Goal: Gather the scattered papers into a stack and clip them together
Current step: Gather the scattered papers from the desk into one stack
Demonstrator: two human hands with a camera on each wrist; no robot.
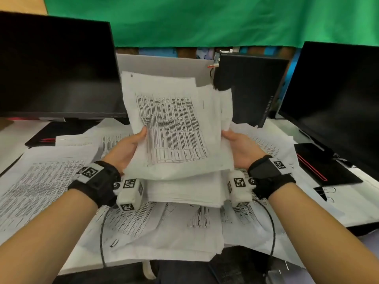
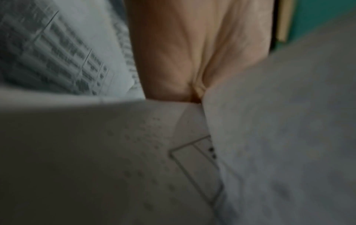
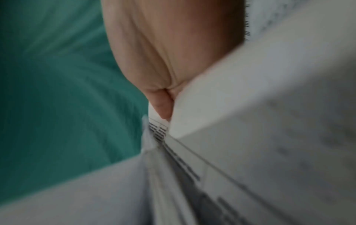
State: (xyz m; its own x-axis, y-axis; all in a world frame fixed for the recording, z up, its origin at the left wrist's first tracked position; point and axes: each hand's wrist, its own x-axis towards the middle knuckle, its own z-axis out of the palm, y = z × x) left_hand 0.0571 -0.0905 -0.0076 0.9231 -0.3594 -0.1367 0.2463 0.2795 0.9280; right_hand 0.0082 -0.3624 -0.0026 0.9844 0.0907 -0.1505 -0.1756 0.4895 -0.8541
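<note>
I hold a thick stack of white printed papers upright above the desk, its top sheet showing a dense table. My left hand grips the stack's left edge and my right hand grips its right edge, thumbs on the front, fingers hidden behind. In the left wrist view my palm lies against blurred sheets. The right wrist view shows my right hand against the paper edges. More loose papers are spread over the desk. A black binder clip lies at the right.
Two dark monitors stand at the left and right, with a black computer case between them. Their black stands with red trim sit on the desk. A green cloth hangs behind. Cables from my wrist cameras droop over the near papers.
</note>
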